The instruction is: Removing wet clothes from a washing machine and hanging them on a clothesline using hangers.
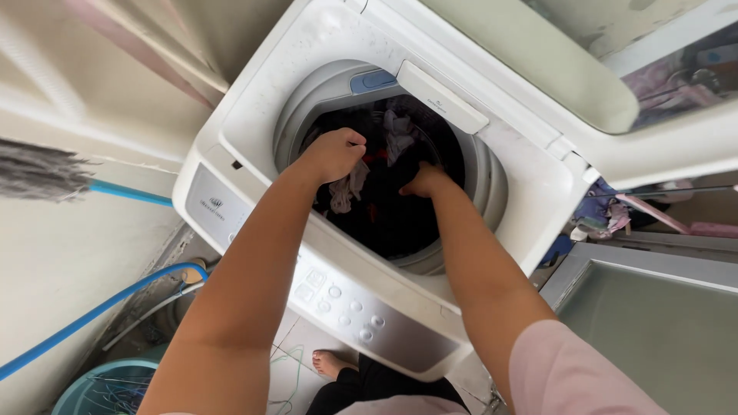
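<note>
Both arms reach down into the round drum opening of a white top-loading washing machine (254, 115), whose lid stands raised at the upper right. The left hand (334, 154) is clenched into a fist around a pale grey-white piece of cloth (346, 190), which hangs from under the knuckles just inside the drum's left side. The right hand (424, 181) lies lower and deeper, fingers pressed down into the dark pile of laundry (384, 215); its fingertips are buried in the fabric, so whether they grip anything cannot be told. The two hands sit near one another, apart, with dark cloth between them.

The laundry fills the drum – mostly black, with a crumpled grey-white garment (397, 131) near the top of the heap and small flecks of red showing beside the right hand.

The grey control panel (346, 303) with round buttons runs along the machine's near edge, under both forearms. A blue hose (92, 313) curves across the lower left beside the machine, above a teal plastic bucket (100, 388) at the bottom-left corner. A grey mop head on a blue handle (38, 170) leans at the left wall – well apart from the hands
</note>
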